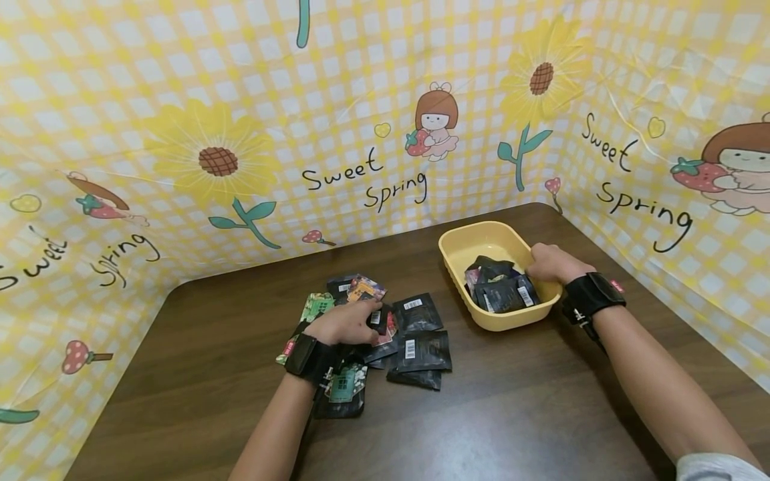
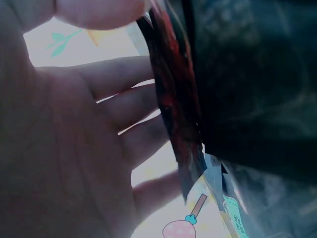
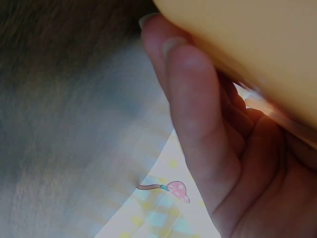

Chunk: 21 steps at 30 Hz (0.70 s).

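My left hand point(image 1: 345, 324) is over a loose pile of flat sachets left of centre on the table. Its thumb and fingers pinch a black sachet point(image 1: 379, 318) with a barcode label; in the left wrist view, the thumb and fingers lie at the edge of a dark sachet point(image 2: 178, 109) with a reddish side. My right hand point(image 1: 556, 262) grips the right rim of a yellow plastic basket point(image 1: 457, 244), with fingers curled beneath the rim in the right wrist view. Several dark sachets point(image 1: 504, 295) lie inside the basket, toward its near end.
Black sachets point(image 1: 424, 351) with barcodes overlap to the right of the left hand. Green-fronted sachets point(image 1: 344, 386) and an orange-fronted sachet point(image 1: 365, 288) lie around it. A patterned yellow check cloth point(image 1: 271, 167) stands along the far and side edges of the brown table point(image 1: 481, 401).
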### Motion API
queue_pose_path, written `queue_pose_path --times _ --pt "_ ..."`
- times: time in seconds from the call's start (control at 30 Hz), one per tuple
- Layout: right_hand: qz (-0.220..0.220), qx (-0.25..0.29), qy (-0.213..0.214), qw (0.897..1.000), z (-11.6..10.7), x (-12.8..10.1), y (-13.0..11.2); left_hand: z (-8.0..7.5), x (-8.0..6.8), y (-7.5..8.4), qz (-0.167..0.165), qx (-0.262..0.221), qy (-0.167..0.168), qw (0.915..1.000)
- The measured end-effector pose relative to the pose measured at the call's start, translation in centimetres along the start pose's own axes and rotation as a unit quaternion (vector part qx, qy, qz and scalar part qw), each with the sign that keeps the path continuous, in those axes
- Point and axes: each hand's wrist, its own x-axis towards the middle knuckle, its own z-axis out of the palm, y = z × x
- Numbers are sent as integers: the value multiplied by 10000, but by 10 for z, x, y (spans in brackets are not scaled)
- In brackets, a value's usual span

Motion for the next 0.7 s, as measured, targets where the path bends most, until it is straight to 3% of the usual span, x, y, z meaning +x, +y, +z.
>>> queue_pose_path --times 0.4,0.7 --pt "28 -25 8 10000 0 -1 -1 2 0 1 38 164 202 9997" --pt "34 -85 -14 10000 1 0 -1 5 0 0 740 433 884 9924"
